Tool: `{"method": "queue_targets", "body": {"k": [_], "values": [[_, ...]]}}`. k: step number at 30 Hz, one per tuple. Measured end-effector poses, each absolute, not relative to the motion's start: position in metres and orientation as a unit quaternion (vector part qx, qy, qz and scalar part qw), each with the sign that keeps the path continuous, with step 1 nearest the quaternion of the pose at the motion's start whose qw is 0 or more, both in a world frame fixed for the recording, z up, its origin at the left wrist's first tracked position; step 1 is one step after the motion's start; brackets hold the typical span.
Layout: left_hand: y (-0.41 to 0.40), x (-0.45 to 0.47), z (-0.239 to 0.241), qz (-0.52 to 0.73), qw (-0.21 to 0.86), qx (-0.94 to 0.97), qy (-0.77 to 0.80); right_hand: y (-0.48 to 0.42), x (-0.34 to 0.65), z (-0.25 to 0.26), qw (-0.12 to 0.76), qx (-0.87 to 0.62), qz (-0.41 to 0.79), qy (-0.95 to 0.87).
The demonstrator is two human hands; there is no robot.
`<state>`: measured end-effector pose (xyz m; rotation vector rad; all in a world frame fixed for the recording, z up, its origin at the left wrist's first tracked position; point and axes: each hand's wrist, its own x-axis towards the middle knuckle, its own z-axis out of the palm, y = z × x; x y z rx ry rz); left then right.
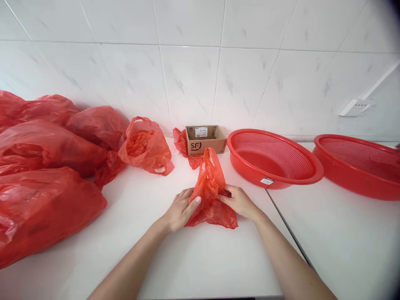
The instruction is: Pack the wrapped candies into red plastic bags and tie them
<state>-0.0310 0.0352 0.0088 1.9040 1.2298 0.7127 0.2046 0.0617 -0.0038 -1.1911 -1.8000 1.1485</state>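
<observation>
Left hand point(178, 211) reaches in from the lower left, its thumb laid along the front of a red plastic bag point(208, 210) and its fingers curled at the left side, taking the plastic between them; the fingertips are hidden. From the lower right comes the right hand point(240, 203), wrist turned inward, thumb and forefinger pinching a fold on the bag's right side. Both forearms slant toward each other, bare, over the white table point(209, 262). Between the hands the bag rests on the table, handles peaked upward, just in front of a cardboard box point(196, 147). Beyond the right hand sits a red basket point(245, 171).
</observation>
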Motion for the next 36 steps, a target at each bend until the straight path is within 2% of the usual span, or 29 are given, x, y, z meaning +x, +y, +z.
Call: {"method": "queue_targets", "body": {"k": [2, 7, 12, 15, 18, 23, 26, 29, 33, 36], "values": [[0.039, -0.033, 0.004, 0.284, 0.349, 0.745, 0.492, 0.063, 0.207, -0.006, 0.34, -0.463, 0.439, -0.691], [0.045, -0.053, 0.015, 0.289, 0.348, 0.715, 0.533, 0.074, 0.215, -0.011, 0.432, -0.485, 0.387, -0.655], [0.048, -0.052, 0.055, 0.301, 0.482, 0.672, 0.475, 0.075, 0.209, -0.002, 0.485, -0.469, 0.404, -0.618], [0.066, -0.038, 0.066, 0.357, 0.454, 0.637, 0.511, 0.072, 0.199, 0.007, 0.523, -0.433, 0.443, -0.585], [0.093, -0.025, 0.069, 0.372, 0.438, 0.636, 0.515, 0.074, 0.188, 0.023, 0.519, -0.437, 0.43, -0.596], [0.115, -0.015, 0.085, 0.356, 0.496, 0.656, 0.444, 0.094, 0.167, 0.066, 0.48, -0.453, 0.397, -0.638], [0.108, -0.021, 0.103, 0.376, 0.524, 0.647, 0.407, 0.106, 0.155, 0.096, 0.534, -0.415, 0.381, -0.63], [0.098, -0.032, 0.117, 0.446, 0.56, 0.598, 0.36, 0.104, 0.149, 0.122, 0.594, -0.385, 0.376, -0.598], [0.089, -0.039, 0.128, 0.549, 0.633, 0.482, 0.254, 0.081, 0.161, 0.146, 0.603, -0.348, 0.392, -0.601], [0.085, -0.039, 0.134, 0.559, 0.706, 0.402, 0.166, 0.067, 0.172, 0.156, 0.633, -0.292, 0.447, -0.56]]}}
